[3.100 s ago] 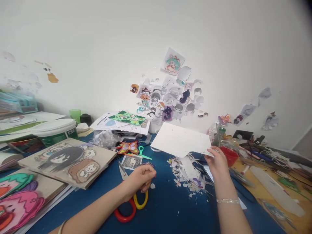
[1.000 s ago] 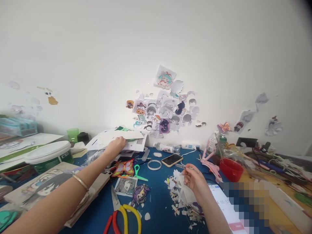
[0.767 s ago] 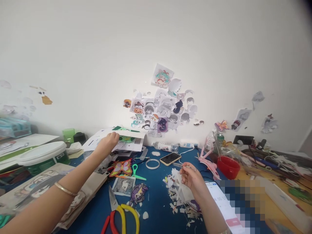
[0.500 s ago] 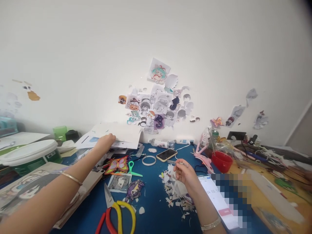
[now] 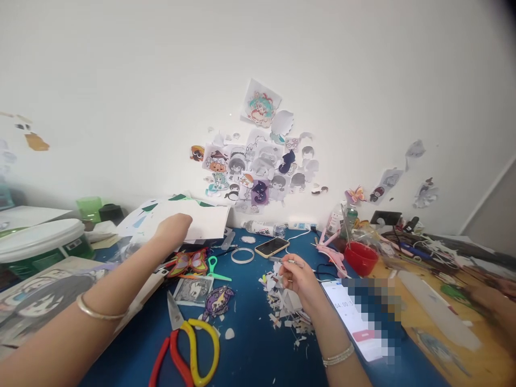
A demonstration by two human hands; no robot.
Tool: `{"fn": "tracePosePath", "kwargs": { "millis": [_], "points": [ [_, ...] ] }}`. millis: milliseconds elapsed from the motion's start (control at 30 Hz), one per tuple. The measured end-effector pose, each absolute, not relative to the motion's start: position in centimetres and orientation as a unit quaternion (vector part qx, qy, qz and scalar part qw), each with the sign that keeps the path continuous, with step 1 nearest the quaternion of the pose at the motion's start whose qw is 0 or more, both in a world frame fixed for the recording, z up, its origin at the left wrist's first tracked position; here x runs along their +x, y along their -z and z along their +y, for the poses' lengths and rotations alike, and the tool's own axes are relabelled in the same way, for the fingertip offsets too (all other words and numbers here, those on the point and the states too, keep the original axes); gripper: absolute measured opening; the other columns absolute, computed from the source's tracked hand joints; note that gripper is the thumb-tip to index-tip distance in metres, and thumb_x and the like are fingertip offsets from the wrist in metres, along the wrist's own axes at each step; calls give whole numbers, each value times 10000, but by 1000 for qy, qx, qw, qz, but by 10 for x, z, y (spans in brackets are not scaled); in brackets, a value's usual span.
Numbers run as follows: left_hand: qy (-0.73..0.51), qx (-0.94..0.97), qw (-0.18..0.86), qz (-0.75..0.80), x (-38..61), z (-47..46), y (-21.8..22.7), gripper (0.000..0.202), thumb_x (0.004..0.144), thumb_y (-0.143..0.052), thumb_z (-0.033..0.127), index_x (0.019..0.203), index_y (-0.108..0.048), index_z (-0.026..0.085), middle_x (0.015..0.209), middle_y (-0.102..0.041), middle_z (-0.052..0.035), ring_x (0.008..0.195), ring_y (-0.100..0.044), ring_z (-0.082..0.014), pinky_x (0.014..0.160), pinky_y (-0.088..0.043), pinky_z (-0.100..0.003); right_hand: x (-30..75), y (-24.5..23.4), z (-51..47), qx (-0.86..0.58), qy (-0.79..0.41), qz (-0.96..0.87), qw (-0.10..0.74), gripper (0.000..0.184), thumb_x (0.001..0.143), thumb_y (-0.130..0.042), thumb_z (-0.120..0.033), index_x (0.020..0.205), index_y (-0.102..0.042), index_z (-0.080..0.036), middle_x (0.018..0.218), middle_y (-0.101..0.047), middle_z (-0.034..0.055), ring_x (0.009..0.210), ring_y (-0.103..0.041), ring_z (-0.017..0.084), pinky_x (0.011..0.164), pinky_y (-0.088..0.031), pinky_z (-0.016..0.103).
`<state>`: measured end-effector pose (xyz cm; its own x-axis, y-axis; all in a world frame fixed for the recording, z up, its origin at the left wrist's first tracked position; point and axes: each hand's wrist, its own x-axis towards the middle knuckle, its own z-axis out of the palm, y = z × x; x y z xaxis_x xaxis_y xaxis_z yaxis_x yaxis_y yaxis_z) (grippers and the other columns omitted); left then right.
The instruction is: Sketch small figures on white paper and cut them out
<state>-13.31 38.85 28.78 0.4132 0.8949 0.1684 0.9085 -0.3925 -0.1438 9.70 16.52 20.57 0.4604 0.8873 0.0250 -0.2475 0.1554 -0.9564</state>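
My left hand (image 5: 174, 228) reaches over a stack of white paper sheets (image 5: 207, 221) at the back left. Its fingers curl closed at the top sheet, though the fingertips are hidden. In my right hand (image 5: 299, 277) is a slim pen-like tool, its grey end (image 5: 276, 259) pointing left; thumb and fingers close around it. Below that hand lies a heap of paper scraps (image 5: 284, 301). Large scissors (image 5: 183, 338) with red and yellow handles lie open in front, near a purple cut-out figure (image 5: 218, 302) and a small clear packet (image 5: 194, 290).
Green scissors (image 5: 217, 269), a butterfly cut-out (image 5: 191, 264), a roll of tape (image 5: 242, 256) and a phone (image 5: 272, 247) lie mid-table. A lit phone (image 5: 355, 322) and red bowl (image 5: 361, 259) are right; a white-lidded tub (image 5: 40, 239) stands left. Another person's hand (image 5: 489, 298) appears far right.
The view has shifted slightly. Under my left hand the paper has moved, and dark green shapes now show along the stack's back edge. My right hand keeps its hold on the tool.
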Motion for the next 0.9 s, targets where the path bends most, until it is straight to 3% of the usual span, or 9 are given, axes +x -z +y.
{"fn": "tracePosePath", "kwargs": {
  "millis": [200,367,500,567,633,767,833,900],
  "points": [
    [182,-896,37,-404,-88,329,-301,223,822,-378,135,855,-598,118,879,-606,-111,891,-555,-233,784,-402,-358,107,-204,167,-471,-369,-285,749,257,621,-676,-357,754,-519,-203,552,-561,-44,387,-426,71,423,-358,211],
    [203,-955,-120,-179,-21,252,-261,227,845,-423,261,925,-635,241,923,-660,29,865,-587,-112,800,-403,-192,118,-208,164,-435,-276,-253,819,287,601,-672,-376,750,-484,-218,535,-519,-73,392,-398,58,416,-330,195],
    [146,-967,-177,-108,10,215,-213,235,790,-499,209,985,-630,226,978,-658,-7,912,-591,-152,819,-427,-216,121,-209,162,-443,-233,-258,826,284,625,-675,-375,757,-484,-212,544,-526,-65,396,-398,61,413,-318,195],
    [132,-968,-188,-102,10,210,-197,313,771,-540,252,1081,-580,246,1119,-603,-9,1028,-545,-162,908,-391,-230,119,-209,162,-458,-226,-269,817,282,637,-680,-384,753,-494,-206,540,-533,-55,394,-399,68,405,-302,198],
    [126,-964,-188,-139,5,212,-189,428,791,-509,318,1212,-478,247,1299,-464,-42,1187,-425,-207,1011,-311,-308,116,-208,163,-472,-217,-281,807,281,647,-685,-393,753,-508,-202,538,-534,-50,399,-402,73,408,-300,204],
    [105,-922,-172,-329,-4,221,-176,637,848,-313,435,1349,-241,48,1414,-164,-237,1310,-111,-382,1027,-124,-582,111,-209,163,-481,-200,-304,798,275,682,-663,-422,780,-531,-201,568,-544,-41,430,-418,82,443,-325,217],
    [87,-906,-176,-374,-3,221,-170,687,856,-227,467,1340,-209,-21,1403,-137,-277,1310,-65,-391,1029,-94,-586,111,-208,163,-481,-198,-309,797,275,691,-652,-432,780,-528,-203,573,-549,-39,430,-415,83,443,-324,220],
    [70,-912,-193,-355,0,217,-165,690,856,-195,486,1349,-204,4,1418,-158,-224,1322,-80,-333,1067,-116,-498,111,-207,163,-482,-197,-310,795,272,691,-651,-432,770,-523,-205,565,-548,-44,422,-404,78,438,-318,217]
  ]
}}
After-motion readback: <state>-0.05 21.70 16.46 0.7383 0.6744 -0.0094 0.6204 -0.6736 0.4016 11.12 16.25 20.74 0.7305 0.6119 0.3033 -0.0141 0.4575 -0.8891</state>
